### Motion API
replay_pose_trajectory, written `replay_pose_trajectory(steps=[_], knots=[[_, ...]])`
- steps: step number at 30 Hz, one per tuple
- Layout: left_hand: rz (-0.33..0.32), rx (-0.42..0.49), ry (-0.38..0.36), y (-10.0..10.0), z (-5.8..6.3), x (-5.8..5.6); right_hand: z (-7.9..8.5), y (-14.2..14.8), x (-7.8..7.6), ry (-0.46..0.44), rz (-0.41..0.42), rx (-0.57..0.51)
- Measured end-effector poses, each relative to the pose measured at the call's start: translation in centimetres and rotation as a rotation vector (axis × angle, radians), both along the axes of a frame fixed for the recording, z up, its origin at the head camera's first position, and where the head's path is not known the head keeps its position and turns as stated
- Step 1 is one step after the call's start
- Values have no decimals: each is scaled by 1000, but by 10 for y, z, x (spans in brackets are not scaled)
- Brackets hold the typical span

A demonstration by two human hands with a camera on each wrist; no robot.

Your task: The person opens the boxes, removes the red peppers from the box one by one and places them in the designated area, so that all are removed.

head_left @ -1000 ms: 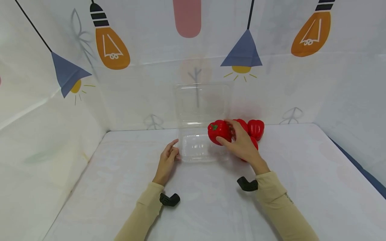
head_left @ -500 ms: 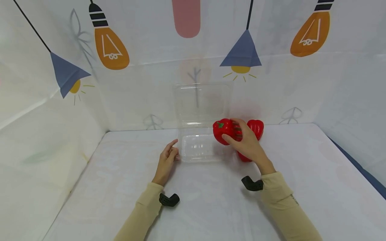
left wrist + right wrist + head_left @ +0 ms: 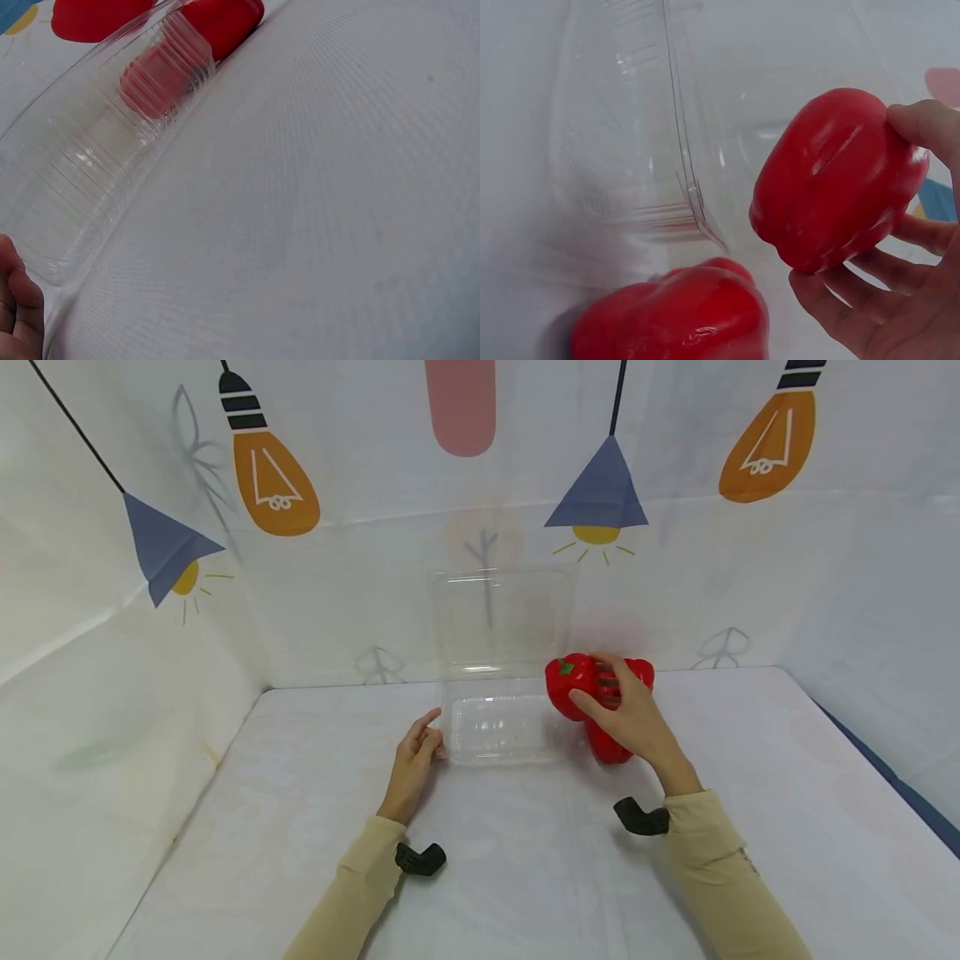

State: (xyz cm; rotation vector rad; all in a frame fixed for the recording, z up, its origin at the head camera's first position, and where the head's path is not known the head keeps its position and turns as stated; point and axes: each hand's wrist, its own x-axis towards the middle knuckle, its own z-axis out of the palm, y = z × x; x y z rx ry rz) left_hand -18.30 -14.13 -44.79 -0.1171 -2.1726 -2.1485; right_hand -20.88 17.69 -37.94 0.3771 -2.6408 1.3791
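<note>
In the head view my right hand (image 3: 633, 718) grips a red bell pepper (image 3: 570, 685) with a green stem, held up at the right end of a clear plastic container (image 3: 495, 756). The right wrist view shows thumb and fingers around this bell pepper (image 3: 840, 180). Another red bell pepper (image 3: 607, 745) lies below it on the table, beside the container, and one more bell pepper (image 3: 641, 671) sits behind the hand, partly hidden. My left hand (image 3: 412, 768) rests at the container's left edge with its index finger extended; the container's lid (image 3: 502, 618) stands raised behind.
A white cloth covers the table (image 3: 510, 860). Behind it hangs a white curtain (image 3: 375, 577) printed with lamps and bulbs, close to the raised lid. Black wrist devices show beneath both sleeves.
My right hand has moved rightward with the bell pepper, from over the container's right part to its right end, near the other peppers. My left hand has stayed in place.
</note>
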Motion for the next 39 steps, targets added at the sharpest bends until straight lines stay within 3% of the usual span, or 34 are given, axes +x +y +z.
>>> replay_pose_trajectory(steps=[11, 18, 39], knots=[[2, -19, -3, -1, 2, 2, 5, 10, 5, -23, -1, 22], [14, 1, 10, -5, -21, -11, 6, 17, 6, -24, -22, 34], [9, 11, -6, -5, -25, -12, 8, 31, 8, -63, -60, 60]])
